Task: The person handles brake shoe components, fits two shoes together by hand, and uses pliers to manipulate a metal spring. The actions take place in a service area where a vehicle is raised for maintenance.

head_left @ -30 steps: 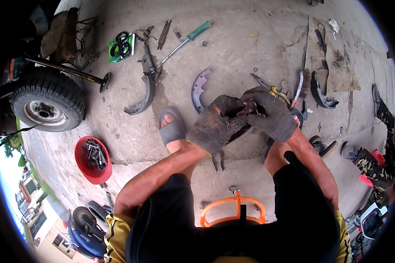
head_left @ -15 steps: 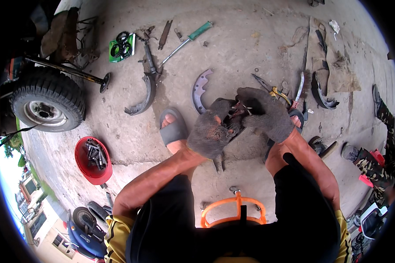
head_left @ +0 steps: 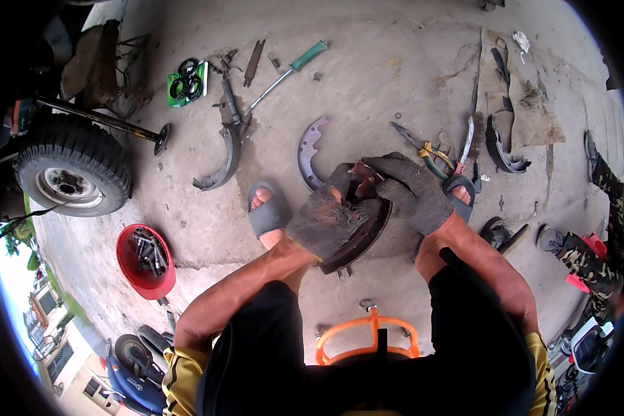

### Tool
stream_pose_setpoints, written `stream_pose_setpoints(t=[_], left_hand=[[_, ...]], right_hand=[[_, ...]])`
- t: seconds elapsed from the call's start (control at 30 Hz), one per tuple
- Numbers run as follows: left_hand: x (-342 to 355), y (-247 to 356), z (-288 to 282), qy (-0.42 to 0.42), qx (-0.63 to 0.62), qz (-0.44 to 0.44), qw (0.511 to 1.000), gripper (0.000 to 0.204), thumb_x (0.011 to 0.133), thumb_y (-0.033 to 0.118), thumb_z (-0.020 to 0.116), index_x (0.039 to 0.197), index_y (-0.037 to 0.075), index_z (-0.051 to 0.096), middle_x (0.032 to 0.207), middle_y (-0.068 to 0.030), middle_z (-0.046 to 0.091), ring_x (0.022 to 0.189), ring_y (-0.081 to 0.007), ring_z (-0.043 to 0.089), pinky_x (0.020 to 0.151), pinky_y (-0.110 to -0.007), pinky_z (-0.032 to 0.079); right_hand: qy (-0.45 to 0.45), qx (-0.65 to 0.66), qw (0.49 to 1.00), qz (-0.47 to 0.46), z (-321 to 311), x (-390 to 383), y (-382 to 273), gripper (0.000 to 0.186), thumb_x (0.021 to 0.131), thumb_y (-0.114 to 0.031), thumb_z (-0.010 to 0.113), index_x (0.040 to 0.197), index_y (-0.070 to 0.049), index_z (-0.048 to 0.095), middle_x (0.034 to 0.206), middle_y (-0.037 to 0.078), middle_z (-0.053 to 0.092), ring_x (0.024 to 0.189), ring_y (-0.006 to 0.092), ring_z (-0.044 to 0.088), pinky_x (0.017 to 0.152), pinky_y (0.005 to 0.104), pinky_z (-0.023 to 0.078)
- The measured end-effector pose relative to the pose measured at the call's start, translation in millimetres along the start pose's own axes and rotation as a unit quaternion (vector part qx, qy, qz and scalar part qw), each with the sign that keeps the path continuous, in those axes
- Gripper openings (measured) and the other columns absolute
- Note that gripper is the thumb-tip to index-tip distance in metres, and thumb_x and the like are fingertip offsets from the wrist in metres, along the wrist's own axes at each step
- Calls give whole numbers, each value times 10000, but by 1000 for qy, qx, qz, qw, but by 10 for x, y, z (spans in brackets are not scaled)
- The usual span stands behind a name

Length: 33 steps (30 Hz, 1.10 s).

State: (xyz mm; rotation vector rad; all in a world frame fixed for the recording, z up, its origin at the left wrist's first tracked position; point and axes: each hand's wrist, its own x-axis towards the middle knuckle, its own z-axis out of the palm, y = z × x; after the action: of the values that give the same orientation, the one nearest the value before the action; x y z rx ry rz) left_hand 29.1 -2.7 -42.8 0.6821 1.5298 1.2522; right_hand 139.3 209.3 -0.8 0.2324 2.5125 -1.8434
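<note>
Partly hidden, curved brake shoe (head_left: 365,239) juts from under left hand (head_left: 331,218).

Soft daylight lights the concrete floor (head_left: 367,83) evenly, while the sky (head_left: 10,274) at left glares near-white. Fisheye distortion bends the edges, with black filling all 4 corners.

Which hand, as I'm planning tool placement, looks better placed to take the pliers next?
Probably the right hand: it is nearer the pliers, which lie just beyond it. The left hand is farther off, and both seem occupied with the curved dark part.
</note>
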Motion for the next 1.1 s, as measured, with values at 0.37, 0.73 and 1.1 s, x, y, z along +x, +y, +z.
stream_pose_setpoints(t=[0.37,0.73,1.1], left_hand=[[-28,207,-21,5,118,-2,993,572,956,283,651,1436,37,461,1315,-195,600,1170,-325,629,966,-402,501],[-164,8,-7,3,-503,-143,852,512,1037,326,538,1406,-26,491,1376,-145,584,1259,-220,575,1077,-328,457],[-25,-71,-5,-184,-699,-26,691,587,997,415,569,1379,-28,519,1393,-207,572,1244,-287,584,1040,-376,479]], right_hand=[[23,-13,999,-27,-1,-13,98,437,963,-238,628,1332,-3,618,1196,172,634,1088,316,632,958,395,509],[-67,-6,997,25,-168,-10,-40,394,894,-181,674,1277,-90,674,1299,144,644,1126,336,645,968,402,529],[-89,51,993,59,-155,-41,147,384,924,-158,638,1292,-48,657,1326,153,642,1167,284,644,1009,376,515]])
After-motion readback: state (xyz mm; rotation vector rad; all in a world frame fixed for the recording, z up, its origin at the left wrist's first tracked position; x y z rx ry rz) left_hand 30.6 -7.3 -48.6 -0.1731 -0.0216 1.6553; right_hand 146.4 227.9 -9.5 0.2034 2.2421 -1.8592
